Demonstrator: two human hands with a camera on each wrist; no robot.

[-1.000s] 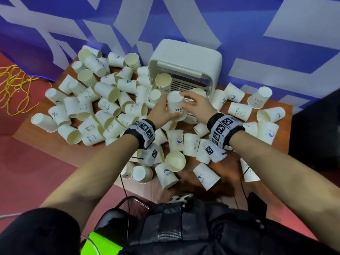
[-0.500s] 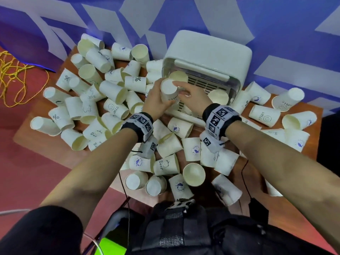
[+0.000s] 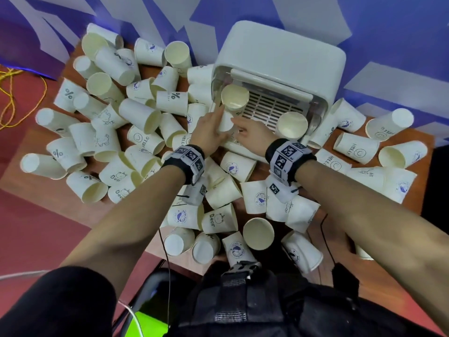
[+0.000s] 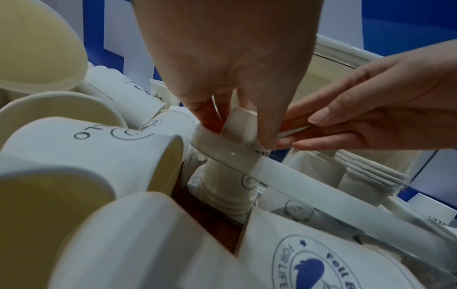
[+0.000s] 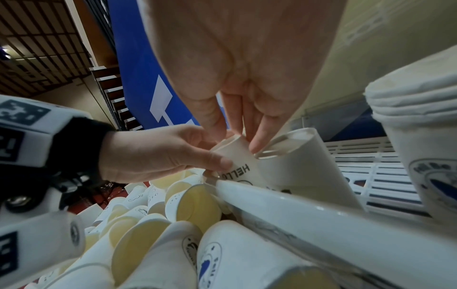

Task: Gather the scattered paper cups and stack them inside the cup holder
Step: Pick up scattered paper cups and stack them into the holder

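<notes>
A: Paper cups everywhere, and right at the table's near edge they lie tipped in a heap, an open-mouthed cup among them beside a "Bear" cup.

B: Up past the wristbands now. The left hand and the right hand meet at the front lip of the cup holder, and both are on the same "HELLO" cup.

A: It's bottom-up, that one. In the right wrist view the left thumb and fingers pinch its wall, while the right hand's fingertips pinch it near the base from above.

B: So neither hand is spread; both are closed on that single cup. It sits just over the holder's clear front rail, against the top of another upturned cup inside.

A: My read: this is the placing step, one cup being seated onto a stack in the left front of the holder.

B: Further in, a stack with its mouth up stands on the slotted floor, and a second one stands to the right.

A: Beyond and left, the big scatter of cups covers the wooden table up to the blue and white wall.

B: Most of the job is still ahead, I'd say. Next calls for pressing this cup down square so it nests, then letting go and reaching for a nearby loose cup.
</notes>
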